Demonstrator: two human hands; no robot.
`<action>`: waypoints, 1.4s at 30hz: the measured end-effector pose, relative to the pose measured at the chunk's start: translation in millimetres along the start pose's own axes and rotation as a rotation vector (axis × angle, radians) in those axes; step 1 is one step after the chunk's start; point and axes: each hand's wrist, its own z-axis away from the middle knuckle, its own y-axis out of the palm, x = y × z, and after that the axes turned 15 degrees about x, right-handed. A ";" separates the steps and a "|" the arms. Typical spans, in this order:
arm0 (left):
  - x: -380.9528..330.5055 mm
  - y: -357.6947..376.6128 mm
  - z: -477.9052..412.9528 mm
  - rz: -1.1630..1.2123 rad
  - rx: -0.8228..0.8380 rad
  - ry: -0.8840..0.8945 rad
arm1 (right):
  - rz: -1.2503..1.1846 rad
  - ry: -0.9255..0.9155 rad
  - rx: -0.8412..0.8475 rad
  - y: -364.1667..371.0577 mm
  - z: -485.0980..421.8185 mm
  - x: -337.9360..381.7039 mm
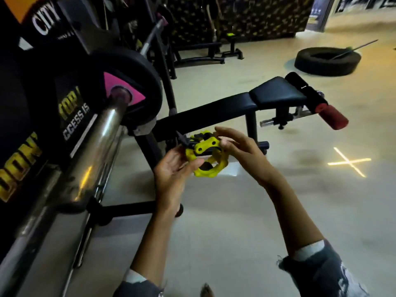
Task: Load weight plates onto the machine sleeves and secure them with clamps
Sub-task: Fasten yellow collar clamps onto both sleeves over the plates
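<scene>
A yellow ring-shaped clamp with a black lever is held in front of me, between both hands. My left hand grips its left side with thumb and fingers. My right hand touches its right side with the fingertips, the other fingers spread. To the left, a shiny steel machine sleeve slants up to a black weight plate with a pink triangle, seated on the sleeve. No clamp is visible on the sleeve.
A black bench with a red-ended roller pad stands behind the hands. A large tyre with a rod lies on the floor at the back right. Black machine frames and legs fill the left and the back.
</scene>
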 end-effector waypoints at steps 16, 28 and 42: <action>-126.1 -104.1 154.5 -0.233 -0.149 0.071 | -0.177 -0.231 0.024 210.2 26.3 27.8; -128.0 -171.1 105.5 -0.234 -0.009 0.009 | -0.231 -0.274 -0.282 258.1 -18.4 8.7; -104.2 -207.3 -84.0 -0.372 -0.041 -0.044 | -0.213 0.075 -0.490 173.9 -166.1 -1.4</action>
